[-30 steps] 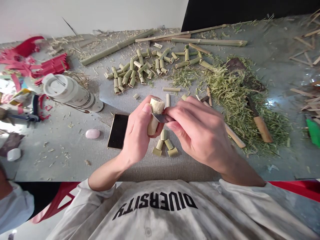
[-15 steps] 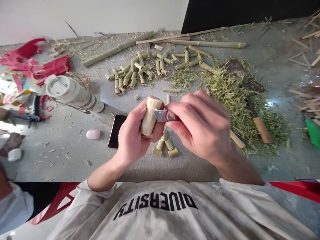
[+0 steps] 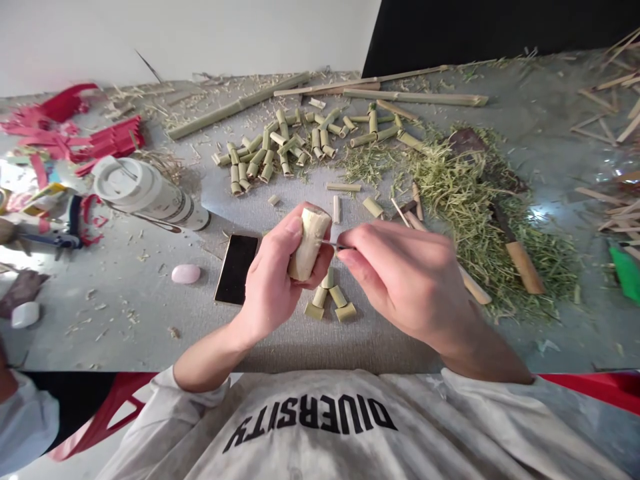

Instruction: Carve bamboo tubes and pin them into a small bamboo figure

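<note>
My left hand (image 3: 275, 273) is closed around a short, pale piece of wood (image 3: 306, 250), tilted with its top end toward the back. In my right hand (image 3: 407, 280) is a knife (image 3: 330, 243), pinched between thumb and fingers. Its thin blade is seen nearly edge-on and points at the side of the wood; whether it touches I cannot tell. Most of the knife's handle is hidden by my fingers. Below my hands, several small bamboo pieces (image 3: 337, 297) lie joined or set in a forked shape on the grey table mat.
A black phone (image 3: 235, 267) and a pink stone (image 3: 185, 274) lie left, near a white lidded cup (image 3: 150, 193). Cut bamboo pieces (image 3: 255, 160) are heaped behind. Right, a cleaver with a wooden handle (image 3: 524, 267) rests on green shavings (image 3: 450, 180). Another person's sleeve (image 3: 30, 413) shows lower left.
The knife blade has turned from showing its flat face to nearly edge-on, and my right hand has rolled over and lowered slightly. The wood has shifted slightly right and down in my left hand.
</note>
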Available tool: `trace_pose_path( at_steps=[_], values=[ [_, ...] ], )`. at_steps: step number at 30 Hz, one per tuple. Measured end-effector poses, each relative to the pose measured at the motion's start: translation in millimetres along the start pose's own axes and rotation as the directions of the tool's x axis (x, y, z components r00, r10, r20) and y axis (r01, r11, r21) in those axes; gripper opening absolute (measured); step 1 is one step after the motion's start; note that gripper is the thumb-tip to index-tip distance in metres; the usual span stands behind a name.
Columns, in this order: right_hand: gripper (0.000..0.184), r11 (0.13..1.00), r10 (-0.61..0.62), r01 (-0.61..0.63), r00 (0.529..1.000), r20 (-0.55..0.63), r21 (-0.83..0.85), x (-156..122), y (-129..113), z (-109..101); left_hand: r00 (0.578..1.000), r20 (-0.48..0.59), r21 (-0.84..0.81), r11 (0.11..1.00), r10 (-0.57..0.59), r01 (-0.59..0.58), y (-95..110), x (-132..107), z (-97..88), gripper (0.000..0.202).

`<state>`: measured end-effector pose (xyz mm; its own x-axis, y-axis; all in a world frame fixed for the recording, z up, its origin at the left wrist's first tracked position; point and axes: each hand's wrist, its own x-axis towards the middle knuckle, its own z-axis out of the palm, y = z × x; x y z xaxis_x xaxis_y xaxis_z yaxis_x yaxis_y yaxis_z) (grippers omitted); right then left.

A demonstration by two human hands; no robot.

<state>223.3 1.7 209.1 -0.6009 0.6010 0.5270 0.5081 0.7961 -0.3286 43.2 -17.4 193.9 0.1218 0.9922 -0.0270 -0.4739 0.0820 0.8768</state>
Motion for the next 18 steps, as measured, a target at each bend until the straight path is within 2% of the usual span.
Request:
trace_pose_path(
  at_steps=[3,6,12,18],
  values=[
    [0.034,0.999,0.001,-0.003,1.0,0.022,0.055,0.0,-1.0,-2.2,1.0,-0.01,0.027,1.0,0.002,-0.001,-0.7,0.5,0.4,0.04],
    [0.033,0.999,0.035,-0.036,0.999,-0.028,-0.029,-0.2,-0.5,-3.0,1.0,0.014,0.058,0.998,0.009,-0.01,-0.3,0.5,-0.2,0.039],
    [0.032,0.998,0.022,-0.023,1.0,-0.004,-0.065,-0.4,-0.6,-1.6,0.999,-0.054,0.086,0.996,-0.004,0.009,-1.3,0.0,-0.6,0.041],
    [0.034,0.991,0.053,-0.052,0.999,0.009,-0.126,-1.1,-1.0,-3.1,0.998,-0.058,0.143,0.989,0.033,-0.024,-3.3,-0.9,-2.9,0.042]
  ],
)
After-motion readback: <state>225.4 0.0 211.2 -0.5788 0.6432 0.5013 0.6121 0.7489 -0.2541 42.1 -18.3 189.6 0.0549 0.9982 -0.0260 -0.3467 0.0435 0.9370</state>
